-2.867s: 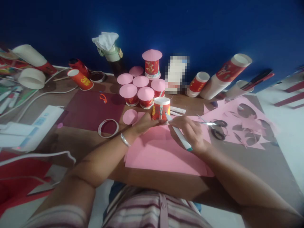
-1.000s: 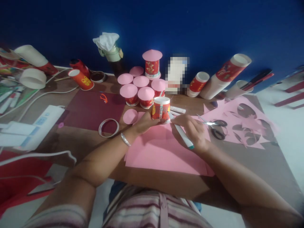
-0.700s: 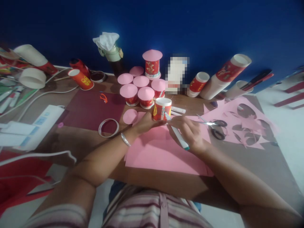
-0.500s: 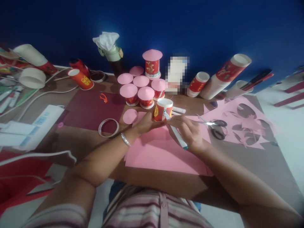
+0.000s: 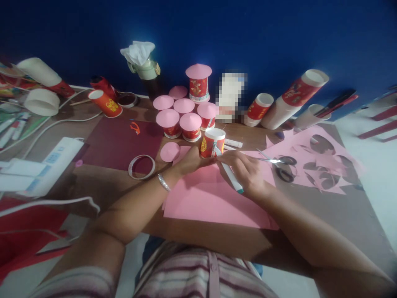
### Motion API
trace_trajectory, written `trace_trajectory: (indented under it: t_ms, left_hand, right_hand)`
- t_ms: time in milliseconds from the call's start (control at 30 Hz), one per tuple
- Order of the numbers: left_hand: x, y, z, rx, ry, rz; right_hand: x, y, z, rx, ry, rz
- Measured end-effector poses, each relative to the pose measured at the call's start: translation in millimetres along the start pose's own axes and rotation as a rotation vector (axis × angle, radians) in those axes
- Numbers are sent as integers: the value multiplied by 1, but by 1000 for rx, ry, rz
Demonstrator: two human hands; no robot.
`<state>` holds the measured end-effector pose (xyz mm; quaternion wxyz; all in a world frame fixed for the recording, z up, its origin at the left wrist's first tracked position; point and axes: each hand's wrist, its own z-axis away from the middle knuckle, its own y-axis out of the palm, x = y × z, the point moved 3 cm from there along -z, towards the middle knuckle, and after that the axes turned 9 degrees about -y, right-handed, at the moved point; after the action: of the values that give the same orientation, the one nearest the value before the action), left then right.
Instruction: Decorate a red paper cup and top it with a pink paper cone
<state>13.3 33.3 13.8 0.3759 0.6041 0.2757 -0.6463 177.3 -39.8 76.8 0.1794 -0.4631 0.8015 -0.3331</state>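
Note:
My left hand (image 5: 191, 160) grips a red paper cup (image 5: 212, 142) with yellow patterns, its white rim upward. In my right hand (image 5: 243, 167) is a white marker (image 5: 232, 179) with a teal end, its other end close to the lower part of the cup. A pale blue-grey drawing shows on the cup's side. Under both hands lie sheets of pink paper (image 5: 198, 203). A pink paper disc (image 5: 170, 152) rests just left of my left hand. Behind the cup stand several red cups with pink cone tops (image 5: 190, 122), one (image 5: 199, 82) raised above the others.
Scissors (image 5: 285, 167) lie on cut pink scraps (image 5: 313, 161) at the right. A roll of tape (image 5: 142, 167) sits on a maroon sheet (image 5: 124, 142). Tilted stacked cups (image 5: 297, 93) stand at the back right. A white power strip (image 5: 51, 165) with cables is at the left.
My right hand and the marker have shifted very slightly by the cup, baring more of the drawing on its side. My left hand keeps its hold.

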Motion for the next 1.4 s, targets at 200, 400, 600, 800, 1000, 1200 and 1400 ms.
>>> trace_trajectory:
  t_ms: [200, 400, 600, 800, 1000, 1200, 1400]
  left_hand:
    - [12, -6, -1, -31, -52, 18]
    - [19, -7, -1, -38, -71, 61]
    - [16, -5, 0, -27, -55, 129]
    - [15, -4, 0, -30, -62, 128]
    - [12, -5, 0, -56, -48, 66]
    - [-2, 0, 3, -64, -4, -38]
    - [2, 5, 1, -59, 94, -64]
  right_hand:
    - [1, 1, 0, -24, -13, 30]
    - [1, 3, 1, -22, -16, 45]
    - [1, 1, 1, -9, -15, 46]
    - [0, 2, 1, -14, -9, 43]
    - [1, 1, 3, -68, -33, 34]
    - [3, 1, 1, -47, -50, 55]
    - [2, 0, 0, -32, -42, 45]
